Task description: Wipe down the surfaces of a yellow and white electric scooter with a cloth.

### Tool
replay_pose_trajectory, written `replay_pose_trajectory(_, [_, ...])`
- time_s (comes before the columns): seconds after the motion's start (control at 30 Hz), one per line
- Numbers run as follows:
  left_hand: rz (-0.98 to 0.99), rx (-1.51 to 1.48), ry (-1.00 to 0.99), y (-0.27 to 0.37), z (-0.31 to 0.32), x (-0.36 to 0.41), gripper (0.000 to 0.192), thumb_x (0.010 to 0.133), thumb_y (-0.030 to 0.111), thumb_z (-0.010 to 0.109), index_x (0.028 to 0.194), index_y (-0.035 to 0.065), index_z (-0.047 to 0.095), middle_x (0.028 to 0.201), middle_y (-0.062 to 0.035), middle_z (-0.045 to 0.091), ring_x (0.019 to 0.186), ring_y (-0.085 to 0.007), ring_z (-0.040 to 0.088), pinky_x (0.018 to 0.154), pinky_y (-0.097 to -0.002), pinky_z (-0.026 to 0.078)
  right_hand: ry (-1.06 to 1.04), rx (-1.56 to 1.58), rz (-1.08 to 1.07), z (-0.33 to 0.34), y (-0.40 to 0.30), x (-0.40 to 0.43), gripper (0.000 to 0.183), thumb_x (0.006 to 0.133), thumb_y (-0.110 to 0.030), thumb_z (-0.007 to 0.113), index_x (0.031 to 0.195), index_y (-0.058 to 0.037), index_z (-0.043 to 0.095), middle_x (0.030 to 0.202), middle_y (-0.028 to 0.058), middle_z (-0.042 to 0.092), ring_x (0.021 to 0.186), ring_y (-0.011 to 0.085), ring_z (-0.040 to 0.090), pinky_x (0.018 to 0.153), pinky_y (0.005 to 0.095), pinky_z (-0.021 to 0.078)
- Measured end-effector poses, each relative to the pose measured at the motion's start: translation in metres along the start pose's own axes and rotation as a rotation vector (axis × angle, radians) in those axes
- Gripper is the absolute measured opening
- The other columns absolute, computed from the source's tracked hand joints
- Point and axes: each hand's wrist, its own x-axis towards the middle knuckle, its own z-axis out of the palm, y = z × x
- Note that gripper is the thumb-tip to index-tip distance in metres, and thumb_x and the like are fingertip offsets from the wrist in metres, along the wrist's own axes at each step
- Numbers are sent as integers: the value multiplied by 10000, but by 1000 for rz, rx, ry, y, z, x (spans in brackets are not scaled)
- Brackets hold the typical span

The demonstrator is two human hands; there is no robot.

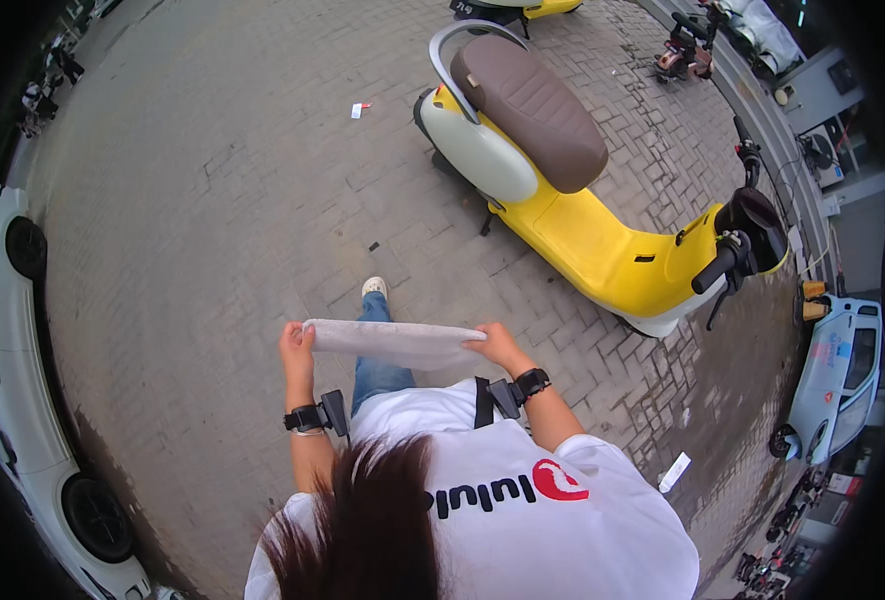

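Observation:
A whitish cloth point(393, 339) is stretched between my two hands in front of my waist. My left hand point(297, 339) pinches its end at the left of the picture, and my right hand point(496, 345) grips the other end. Both wrists wear black straps with dark grey devices. Beyond the cloth, ahead and to the right, stands a yellow and pale grey electric scooter point(585, 232) with a brown seat point(536, 109) and a grey rear rail point(450, 64). Neither hand touches the scooter.
A white car point(22, 375) is parked at the left and a small light blue car point(836, 375) at the right. Part of another yellow scooter point(517, 9) shows at the top. Litter point(357, 111) and a white carton point(674, 472) lie on the brick paving point(225, 225).

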Motion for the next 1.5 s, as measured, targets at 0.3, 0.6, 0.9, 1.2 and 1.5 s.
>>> replay_pose_trajectory(0.3, [187,607,-442,113,125,262,135,794,124,551,783,2,493,724,-73,554,505,-117,487,459,-232,378,419,408,283,-81,-51,131,227,713,-202,640,831,-10,610,718,104,618,652,153,563,596,276,436])
replay_pose_trajectory(0.6, [55,350,-443,144,242,389,121,827,105,516,827,-7,470,609,-77,555,444,-111,518,364,-211,379,872,803,325,-129,-73,252,207,709,-102,633,870,-23,530,706,39,565,647,92,500,591,241,418])
replay_pose_trajectory(0.9, [176,174,-638,208,421,542,254,800,37,518,1027,-27,425,953,-156,512,790,-181,539,661,-261,439,1095,687,360,-262,-92,425,218,778,-74,530,980,-5,484,841,129,576,789,225,550,732,302,423])
replay_pose_trajectory(1.2, [806,1026,-1171,168,543,594,666,694,102,615,1286,198,324,1301,-272,175,1194,-409,233,975,-443,244,1268,341,622,-287,-117,495,453,722,52,449,1147,-103,464,1025,173,486,868,341,518,764,374,419])
replay_pose_trajectory(1.5, [398,1003,-1740,164,614,642,708,758,72,541,1339,175,150,1203,-301,295,1065,-448,377,881,-422,362,1129,257,1122,-231,-198,588,467,712,-205,604,1144,-80,481,908,232,501,847,377,459,759,404,389])
